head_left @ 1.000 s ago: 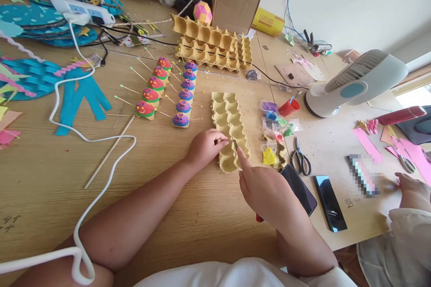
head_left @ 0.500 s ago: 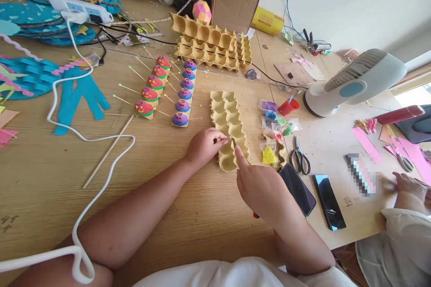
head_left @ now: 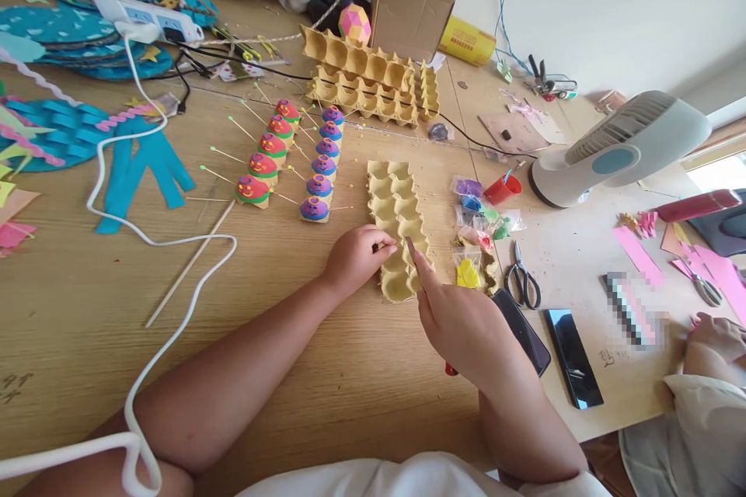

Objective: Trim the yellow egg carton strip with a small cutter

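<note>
Egg carton point(head_left: 399, 206): I see tabletop point(head_left: 326, 357) leftward.
Left hand point(head_left: 355, 260): pinching its left side.
Right hand point(head_left: 460, 322): clamping knife point(head_left: 410, 248), index extended.

My only view looks out from my head, forward and down along my forearms point(head_left: 245, 369), near enough that my fingers point(head_left: 427, 273) fall around mid-frame; it reaches across the counter point(head_left: 303, 357) to the wall point(head_left: 594, 8), whose foot slopes down to the right.

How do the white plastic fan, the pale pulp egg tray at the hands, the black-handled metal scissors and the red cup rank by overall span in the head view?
1. White plastic fan
2. Pale pulp egg tray
3. Black-handled metal scissors
4. Red cup
</note>
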The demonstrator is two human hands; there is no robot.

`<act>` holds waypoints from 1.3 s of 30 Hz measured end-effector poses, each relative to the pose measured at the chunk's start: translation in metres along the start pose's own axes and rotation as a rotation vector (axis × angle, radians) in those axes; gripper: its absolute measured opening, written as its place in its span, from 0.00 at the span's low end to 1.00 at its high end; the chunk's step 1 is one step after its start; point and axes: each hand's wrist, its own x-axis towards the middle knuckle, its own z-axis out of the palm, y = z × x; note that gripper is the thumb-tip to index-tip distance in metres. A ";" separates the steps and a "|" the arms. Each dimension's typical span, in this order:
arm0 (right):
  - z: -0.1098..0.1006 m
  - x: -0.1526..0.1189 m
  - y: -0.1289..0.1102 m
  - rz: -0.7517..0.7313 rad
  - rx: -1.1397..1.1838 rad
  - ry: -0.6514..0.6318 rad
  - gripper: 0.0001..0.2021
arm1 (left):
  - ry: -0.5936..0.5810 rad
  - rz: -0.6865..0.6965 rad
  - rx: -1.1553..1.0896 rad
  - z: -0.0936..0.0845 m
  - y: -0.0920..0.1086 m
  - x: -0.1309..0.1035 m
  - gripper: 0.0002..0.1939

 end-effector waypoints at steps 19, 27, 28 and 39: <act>0.013 0.015 -0.015 0.003 -0.048 -0.013 0.31 | -0.020 0.016 0.032 -0.001 0.001 0.000 0.06; 0.013 0.021 -0.012 0.034 -0.014 -0.036 0.31 | -0.014 0.025 0.046 -0.001 0.000 0.000 0.06; 0.012 0.021 -0.012 0.031 -0.008 -0.045 0.31 | -0.013 0.024 0.048 -0.001 0.000 0.000 0.06; 0.011 0.026 -0.012 0.045 0.020 -0.069 0.31 | -0.017 0.028 0.057 0.000 -0.002 0.001 0.05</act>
